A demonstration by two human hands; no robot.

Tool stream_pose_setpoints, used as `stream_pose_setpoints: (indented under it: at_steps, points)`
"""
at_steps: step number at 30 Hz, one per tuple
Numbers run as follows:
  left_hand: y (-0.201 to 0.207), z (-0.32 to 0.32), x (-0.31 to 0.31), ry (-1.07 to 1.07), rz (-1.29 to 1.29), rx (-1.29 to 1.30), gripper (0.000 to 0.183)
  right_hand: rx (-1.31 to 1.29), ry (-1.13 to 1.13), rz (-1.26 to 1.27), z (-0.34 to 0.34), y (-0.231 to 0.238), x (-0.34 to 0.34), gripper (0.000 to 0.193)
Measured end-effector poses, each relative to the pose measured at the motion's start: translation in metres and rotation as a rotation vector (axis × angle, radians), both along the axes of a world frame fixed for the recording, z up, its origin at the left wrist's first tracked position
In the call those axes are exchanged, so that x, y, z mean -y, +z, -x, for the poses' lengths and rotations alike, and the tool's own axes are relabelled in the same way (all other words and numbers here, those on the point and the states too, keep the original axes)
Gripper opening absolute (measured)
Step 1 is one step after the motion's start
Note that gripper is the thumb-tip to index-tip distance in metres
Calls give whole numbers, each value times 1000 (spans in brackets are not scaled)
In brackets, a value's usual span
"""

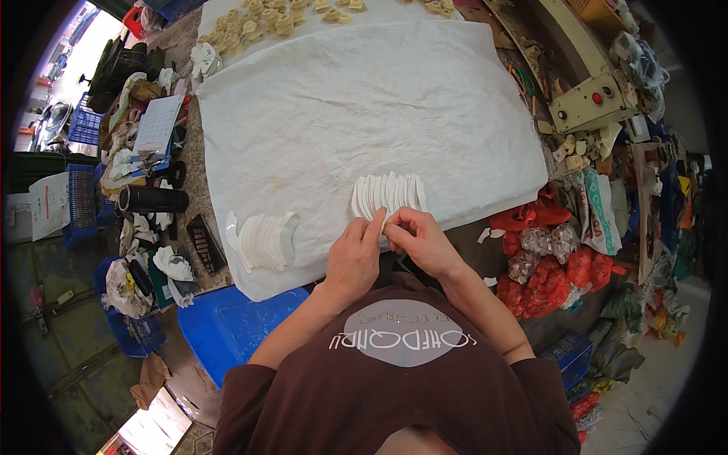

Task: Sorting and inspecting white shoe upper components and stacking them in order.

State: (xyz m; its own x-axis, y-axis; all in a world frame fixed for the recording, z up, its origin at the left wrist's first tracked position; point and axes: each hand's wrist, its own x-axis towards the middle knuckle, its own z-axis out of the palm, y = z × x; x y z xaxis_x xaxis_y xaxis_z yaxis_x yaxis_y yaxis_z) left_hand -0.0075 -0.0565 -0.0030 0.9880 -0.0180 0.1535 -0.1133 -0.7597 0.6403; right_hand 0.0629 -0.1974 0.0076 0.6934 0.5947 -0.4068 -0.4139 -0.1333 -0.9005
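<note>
My left hand (pixel 358 254) and my right hand (pixel 418 236) meet at the near edge of a white cloth (pixel 364 114) spread over the table. Together they grip a fanned stack of thin white curved pieces (pixel 388 195), holding it by its lower end, thumbs and fingertips pinching. The fan stands on edge and spreads away from me. A second stack of the same white pieces (pixel 263 239) lies on the cloth to the left, apart from both hands.
Several beige cut pieces (pixel 262 21) lie at the cloth's far edge. A black cylinder (pixel 152 200) and clutter line the left side. A machine with a red button (pixel 595 102) stands at right, red bags (pixel 542 265) below it, a blue bin (pixel 227 322) near my left.
</note>
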Motion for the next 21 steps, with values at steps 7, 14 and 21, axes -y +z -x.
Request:
stream_pose_setpoints:
  at_steps: [7, 14, 21]
  points:
    - [1, -7, -7, 36, 690, -292, 26, 131, -102, -32, 10, -5, -8, 12]
    - [-9, -10, 5, 329, 1231, -504, 30, 368, -50, 106, 14, -13, -10, 9]
    - [-27, -7, -1, 317, 1437, -562, 26, 684, 32, 172, 16, -18, -5, 4]
